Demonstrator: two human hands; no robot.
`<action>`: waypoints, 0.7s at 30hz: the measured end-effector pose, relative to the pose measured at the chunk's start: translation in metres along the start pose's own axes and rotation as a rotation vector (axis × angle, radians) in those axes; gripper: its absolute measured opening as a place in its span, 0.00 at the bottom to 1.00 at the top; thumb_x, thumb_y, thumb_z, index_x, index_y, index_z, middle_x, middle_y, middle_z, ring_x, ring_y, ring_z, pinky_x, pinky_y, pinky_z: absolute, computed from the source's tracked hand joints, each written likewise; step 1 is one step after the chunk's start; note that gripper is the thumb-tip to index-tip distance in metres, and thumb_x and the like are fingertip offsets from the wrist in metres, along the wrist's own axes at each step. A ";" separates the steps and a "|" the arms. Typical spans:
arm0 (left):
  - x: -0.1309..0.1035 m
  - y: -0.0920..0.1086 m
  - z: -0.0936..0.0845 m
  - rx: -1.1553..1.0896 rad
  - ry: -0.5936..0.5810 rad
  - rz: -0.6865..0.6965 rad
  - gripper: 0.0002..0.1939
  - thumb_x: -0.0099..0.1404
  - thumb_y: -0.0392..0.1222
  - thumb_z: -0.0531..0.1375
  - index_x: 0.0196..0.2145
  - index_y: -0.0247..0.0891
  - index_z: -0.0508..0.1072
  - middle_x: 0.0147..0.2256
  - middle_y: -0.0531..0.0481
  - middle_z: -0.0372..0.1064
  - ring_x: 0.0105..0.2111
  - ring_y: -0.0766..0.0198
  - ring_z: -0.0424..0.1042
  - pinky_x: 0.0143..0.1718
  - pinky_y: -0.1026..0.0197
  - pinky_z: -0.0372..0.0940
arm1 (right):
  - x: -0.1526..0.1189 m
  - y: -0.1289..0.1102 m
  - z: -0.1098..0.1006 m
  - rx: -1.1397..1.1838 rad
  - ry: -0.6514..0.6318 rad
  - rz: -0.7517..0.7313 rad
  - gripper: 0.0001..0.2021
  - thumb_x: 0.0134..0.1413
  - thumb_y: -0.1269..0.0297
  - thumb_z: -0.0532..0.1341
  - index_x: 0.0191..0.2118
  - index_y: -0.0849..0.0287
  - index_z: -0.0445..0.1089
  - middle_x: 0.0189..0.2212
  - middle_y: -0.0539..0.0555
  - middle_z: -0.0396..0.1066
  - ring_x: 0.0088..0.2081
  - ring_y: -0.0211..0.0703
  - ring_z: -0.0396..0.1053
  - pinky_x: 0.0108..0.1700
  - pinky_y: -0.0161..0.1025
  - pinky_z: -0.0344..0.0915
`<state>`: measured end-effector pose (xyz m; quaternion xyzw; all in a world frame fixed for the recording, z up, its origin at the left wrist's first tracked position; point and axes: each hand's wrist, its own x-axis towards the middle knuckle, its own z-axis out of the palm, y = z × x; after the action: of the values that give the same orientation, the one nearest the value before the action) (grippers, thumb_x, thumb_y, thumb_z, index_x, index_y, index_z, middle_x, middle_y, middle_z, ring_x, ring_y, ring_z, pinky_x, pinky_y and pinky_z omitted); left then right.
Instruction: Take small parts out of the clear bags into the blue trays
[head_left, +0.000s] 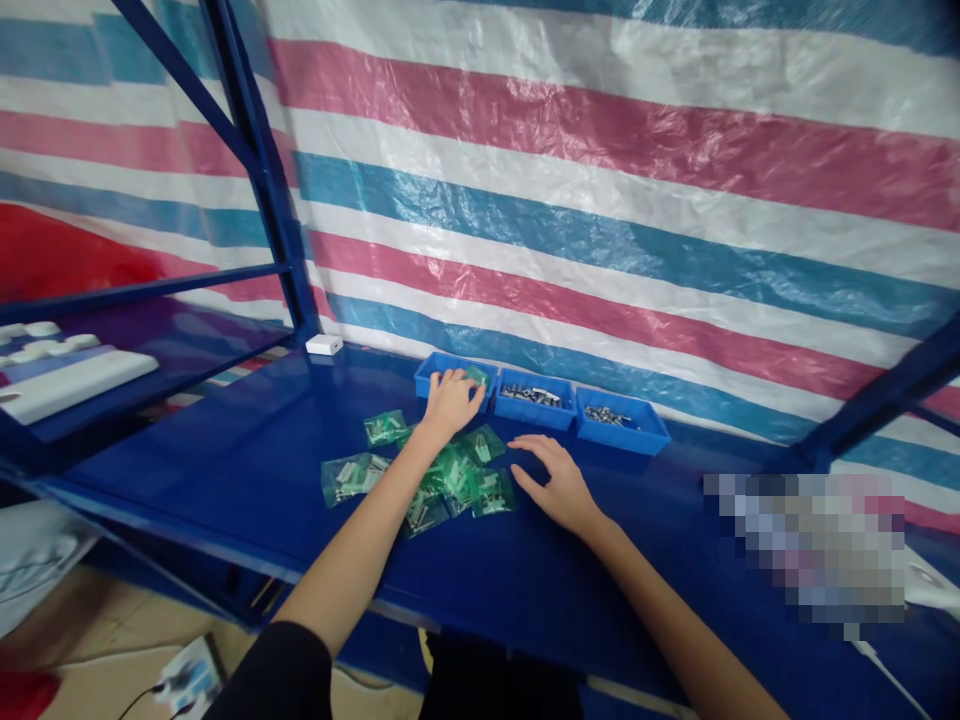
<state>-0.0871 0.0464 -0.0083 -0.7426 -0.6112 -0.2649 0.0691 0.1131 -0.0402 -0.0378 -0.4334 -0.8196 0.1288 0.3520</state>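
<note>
My left hand (450, 402) is over the left blue bin (429, 386), fingers bent down and thumb apart from them. Beside its fingers, a small green packet (477, 376) shows in the bin; the fingertips are partly hidden. Under and around my left forearm lies a loose pile of clear green packets (459, 478) with white and metal small parts inside. One separate packet (385, 428) lies at the pile's far left. Just right of the pile, my right hand (559, 485) is open, fingers curved and thumb spread, with nothing in it.
A middle bin (534, 418) and a right bin (626, 436) hold small metal parts. On the blue table (247, 450) a white box (324, 345) stands at the back left. A blurred-out object (817, 550) with a white cable lies right. Blue frame posts (262, 190) rise at left.
</note>
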 end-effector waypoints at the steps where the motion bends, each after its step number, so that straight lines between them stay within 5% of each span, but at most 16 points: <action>1: 0.000 0.000 0.001 0.000 -0.009 -0.004 0.20 0.66 0.47 0.46 0.36 0.38 0.75 0.46 0.42 0.69 0.48 0.52 0.64 0.52 0.47 0.51 | -0.001 -0.002 0.001 -0.032 -0.035 -0.035 0.17 0.55 0.59 0.55 0.51 0.51 0.66 0.52 0.54 0.66 0.53 0.47 0.63 0.53 0.47 0.58; 5: -0.001 -0.005 0.008 0.007 -0.040 -0.032 0.21 0.66 0.49 0.46 0.47 0.38 0.71 0.46 0.41 0.70 0.49 0.50 0.64 0.53 0.46 0.49 | -0.003 -0.005 0.005 -0.122 -0.229 -0.095 0.24 0.59 0.53 0.51 0.60 0.50 0.55 0.61 0.54 0.55 0.62 0.48 0.50 0.59 0.52 0.48; 9: -0.002 -0.007 0.008 -0.005 -0.054 -0.052 0.22 0.66 0.50 0.46 0.48 0.39 0.71 0.48 0.41 0.68 0.51 0.50 0.62 0.55 0.46 0.47 | -0.001 -0.004 0.006 -0.189 -0.298 -0.080 0.23 0.62 0.52 0.47 0.60 0.50 0.57 0.60 0.53 0.58 0.62 0.47 0.50 0.60 0.52 0.45; 14: -0.006 0.008 -0.014 -0.101 0.061 0.040 0.16 0.65 0.49 0.50 0.43 0.41 0.72 0.47 0.44 0.66 0.50 0.52 0.61 0.52 0.48 0.50 | 0.007 0.001 -0.006 -0.337 -0.102 0.069 0.17 0.61 0.57 0.49 0.35 0.54 0.75 0.36 0.52 0.76 0.43 0.44 0.70 0.52 0.46 0.53; 17: -0.012 0.024 -0.026 -0.210 -0.104 0.192 0.18 0.64 0.52 0.50 0.32 0.40 0.74 0.39 0.48 0.69 0.43 0.56 0.66 0.49 0.51 0.54 | 0.007 0.010 -0.008 -0.372 0.000 0.229 0.16 0.58 0.56 0.54 0.28 0.55 0.74 0.27 0.51 0.74 0.33 0.42 0.71 0.42 0.41 0.58; 21: -0.028 0.039 -0.021 -0.251 -0.473 0.169 0.25 0.56 0.61 0.56 0.40 0.36 0.73 0.40 0.43 0.67 0.39 0.53 0.69 0.42 0.54 0.60 | 0.004 0.025 0.001 -0.329 0.077 0.298 0.22 0.48 0.49 0.60 0.47 0.55 0.69 0.41 0.55 0.71 0.43 0.49 0.68 0.41 0.42 0.60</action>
<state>-0.0594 0.0037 0.0049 -0.8348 -0.5087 -0.1512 -0.1462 0.1264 -0.0222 -0.0492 -0.6057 -0.7425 0.0274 0.2848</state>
